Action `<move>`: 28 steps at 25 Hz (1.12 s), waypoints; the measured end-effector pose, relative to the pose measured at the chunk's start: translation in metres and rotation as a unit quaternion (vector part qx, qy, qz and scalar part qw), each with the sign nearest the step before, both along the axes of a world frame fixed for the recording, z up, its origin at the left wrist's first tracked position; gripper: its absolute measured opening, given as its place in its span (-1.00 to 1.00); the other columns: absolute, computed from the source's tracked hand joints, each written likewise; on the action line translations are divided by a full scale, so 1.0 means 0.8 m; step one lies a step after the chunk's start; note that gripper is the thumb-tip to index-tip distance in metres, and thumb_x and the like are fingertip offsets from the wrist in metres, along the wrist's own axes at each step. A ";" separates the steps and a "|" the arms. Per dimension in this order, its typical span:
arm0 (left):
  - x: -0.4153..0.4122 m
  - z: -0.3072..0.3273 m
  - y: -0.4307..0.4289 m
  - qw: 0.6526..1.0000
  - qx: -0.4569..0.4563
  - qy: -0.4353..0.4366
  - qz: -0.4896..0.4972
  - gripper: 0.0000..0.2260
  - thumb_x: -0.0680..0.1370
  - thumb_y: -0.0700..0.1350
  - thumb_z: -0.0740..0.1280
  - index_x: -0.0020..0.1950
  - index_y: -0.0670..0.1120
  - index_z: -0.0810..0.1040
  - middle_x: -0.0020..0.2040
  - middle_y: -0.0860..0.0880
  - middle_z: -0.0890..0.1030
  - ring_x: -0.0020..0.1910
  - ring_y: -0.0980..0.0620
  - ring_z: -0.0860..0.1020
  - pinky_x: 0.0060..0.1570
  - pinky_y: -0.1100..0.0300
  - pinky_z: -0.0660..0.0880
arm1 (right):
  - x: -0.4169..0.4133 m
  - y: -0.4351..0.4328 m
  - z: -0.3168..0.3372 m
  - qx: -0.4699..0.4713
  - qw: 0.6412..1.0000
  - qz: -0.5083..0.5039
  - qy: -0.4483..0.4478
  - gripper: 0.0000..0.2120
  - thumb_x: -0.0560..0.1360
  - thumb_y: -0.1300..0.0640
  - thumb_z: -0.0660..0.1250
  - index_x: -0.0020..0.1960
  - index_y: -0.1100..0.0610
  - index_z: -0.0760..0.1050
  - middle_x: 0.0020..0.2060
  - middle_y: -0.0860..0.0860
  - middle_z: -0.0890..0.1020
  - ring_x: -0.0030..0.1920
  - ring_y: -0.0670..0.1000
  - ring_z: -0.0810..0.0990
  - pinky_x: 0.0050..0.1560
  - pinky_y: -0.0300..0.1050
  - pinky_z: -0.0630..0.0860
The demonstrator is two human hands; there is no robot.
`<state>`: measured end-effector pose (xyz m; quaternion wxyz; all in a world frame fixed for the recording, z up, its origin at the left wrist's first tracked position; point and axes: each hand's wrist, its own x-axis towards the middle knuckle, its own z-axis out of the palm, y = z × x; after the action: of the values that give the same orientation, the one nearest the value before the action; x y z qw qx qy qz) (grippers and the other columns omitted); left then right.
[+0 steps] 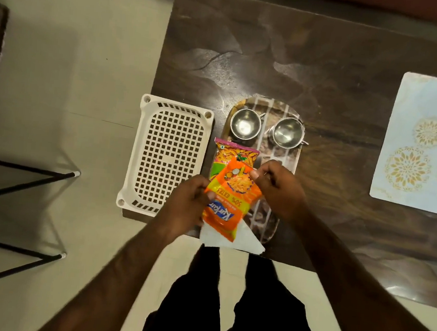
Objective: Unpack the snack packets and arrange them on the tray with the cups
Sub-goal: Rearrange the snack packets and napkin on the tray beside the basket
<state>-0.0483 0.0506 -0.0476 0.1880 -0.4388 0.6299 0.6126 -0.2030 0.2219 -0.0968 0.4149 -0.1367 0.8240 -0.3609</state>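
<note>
An orange snack packet (231, 201) hangs tilted over the near left part of the patterned oval tray (268, 220). My left hand (185, 205) pinches its left edge and my right hand (276, 185) pinches its top right corner. A second snack packet (229, 153), orange and green, lies flat on the tray just behind it, partly covered. Two steel cups, one on the left (245, 126) and one on the right (287, 136), stand upright at the tray's far end. A white tissue (244, 241) lies under the held packet at the table's front edge.
A white perforated plastic basket (167, 157) sits left of the tray, overhanging the dark wooden table (328, 69). A pale floral placemat (425, 142) lies at the right. Dark metal furniture legs (24, 173) stand on the floor to the left.
</note>
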 end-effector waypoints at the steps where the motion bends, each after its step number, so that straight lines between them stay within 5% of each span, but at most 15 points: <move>1: 0.010 0.004 -0.018 1.000 -0.006 0.011 0.017 -0.91 0.65 -0.19 0.30 -0.05 -0.07 0.49 -0.11 -0.10 0.67 -0.29 0.05 0.66 -0.45 0.13 0.58 | 0.000 -0.008 0.001 -0.010 1.000 -0.012 -0.002 -0.79 0.61 -0.18 0.32 -0.11 -0.08 0.51 -0.36 -0.09 0.61 -0.35 -0.15 0.54 -0.24 -0.09 0.47; 6: 0.053 -0.004 -0.112 0.979 -0.105 -0.007 0.173 -0.94 0.63 -0.23 0.31 -0.03 -0.13 0.51 -0.12 -0.11 0.67 -0.22 -0.02 0.65 -0.32 0.13 0.61 | -0.007 -0.018 -0.008 0.027 0.997 -0.077 -0.011 -0.87 0.61 -0.06 0.29 -0.11 -0.21 0.54 -0.34 -0.23 0.67 -0.43 -0.21 0.60 -0.26 -0.14 0.52; 9: 0.046 -0.023 -0.145 0.972 -0.120 -0.027 0.200 -0.95 0.64 -0.19 0.32 -0.02 -0.11 0.54 -0.12 -0.04 0.68 -0.15 -0.04 0.67 -0.26 0.13 0.61 | -0.004 -0.022 -0.005 0.050 0.991 -0.114 -0.040 -0.82 0.41 -0.25 0.25 -0.10 -0.21 0.52 -0.29 -0.13 0.69 -0.31 0.00 0.71 -0.23 -0.02 0.60; 11: 0.029 -0.039 -0.157 0.973 -0.129 -0.045 0.186 -0.95 0.64 -0.18 0.32 0.07 -0.13 0.54 -0.04 -0.07 0.67 -0.06 -0.10 0.67 -0.22 0.08 0.62 | 0.003 -0.024 -0.006 0.065 0.989 -0.126 -0.052 -0.68 0.37 -0.29 0.25 -0.02 -0.12 0.51 -0.23 -0.05 0.71 -0.18 0.13 0.74 -0.07 0.17 0.66; 14: 0.004 -0.051 -0.165 0.974 -0.170 -0.073 0.134 -0.79 0.62 -0.18 0.33 0.23 -0.19 0.48 0.14 -0.19 0.62 0.12 -0.20 0.63 0.10 -0.10 0.60 | 0.012 -0.030 -0.014 0.063 0.987 -0.125 -0.078 -0.69 0.56 -0.18 0.34 0.12 0.03 0.49 -0.15 0.09 0.74 -0.05 0.26 0.75 0.13 0.36 0.64; 17: -0.006 -0.040 -0.154 0.920 -0.367 -0.136 -0.015 -0.69 0.51 -0.17 0.34 0.24 -0.13 0.44 0.12 -0.15 0.57 0.12 -0.21 0.57 0.09 -0.09 0.52 | 0.014 -0.037 -0.019 0.075 0.983 -0.138 -0.091 -0.73 0.65 -0.10 0.35 0.18 0.08 0.52 -0.07 0.14 0.74 -0.06 0.22 0.76 0.07 0.25 0.67; 19: -0.011 -0.028 -0.133 0.880 -0.465 -0.081 -0.056 -0.69 0.46 -0.18 0.35 0.20 -0.11 0.48 0.11 -0.14 0.56 0.09 -0.19 0.56 0.08 -0.11 0.53 | 0.016 -0.041 -0.019 0.072 0.981 -0.149 -0.104 -0.74 0.66 -0.07 0.34 0.19 0.11 0.53 -0.09 0.11 0.73 -0.16 0.14 0.74 -0.08 0.08 0.63; 23: -0.029 -0.024 -0.063 0.980 -0.174 0.016 -0.097 -0.82 0.60 -0.05 0.31 0.16 -0.08 0.51 -0.09 -0.01 0.63 -0.08 -0.02 0.62 -0.03 -0.05 0.58 | 0.018 -0.050 -0.015 0.063 0.977 -0.159 -0.129 -0.74 0.69 -0.03 0.31 0.13 0.18 0.57 -0.10 0.18 0.72 -0.19 0.16 0.69 -0.14 0.03 0.61; 25: -0.037 -0.029 -0.032 0.987 -0.097 0.023 -0.129 -0.71 0.60 0.06 0.34 0.23 -0.06 0.46 -0.16 0.08 0.59 -0.10 0.02 0.62 -0.11 0.06 0.56 | 0.017 -0.055 -0.009 0.048 0.973 -0.172 -0.149 -0.71 0.71 -0.02 0.29 0.02 0.20 0.58 -0.16 0.23 0.69 -0.18 0.20 0.67 -0.09 0.11 0.61; 28: -0.042 -0.036 -0.012 0.997 -0.056 0.025 -0.052 -0.66 0.53 0.04 0.45 0.20 -0.03 0.43 -0.20 0.13 0.53 -0.11 0.01 0.64 -0.24 0.20 0.47 | 0.017 -0.057 -0.004 0.030 0.968 -0.179 -0.171 -0.71 0.72 0.03 0.28 -0.02 0.22 0.56 -0.16 0.29 0.66 -0.17 0.21 0.65 -0.10 0.11 0.60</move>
<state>-0.0819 0.0407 -0.0767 0.1785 -0.4001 0.6898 0.5764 -0.1896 0.1763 -0.0997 0.4823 0.0888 0.7622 -0.4226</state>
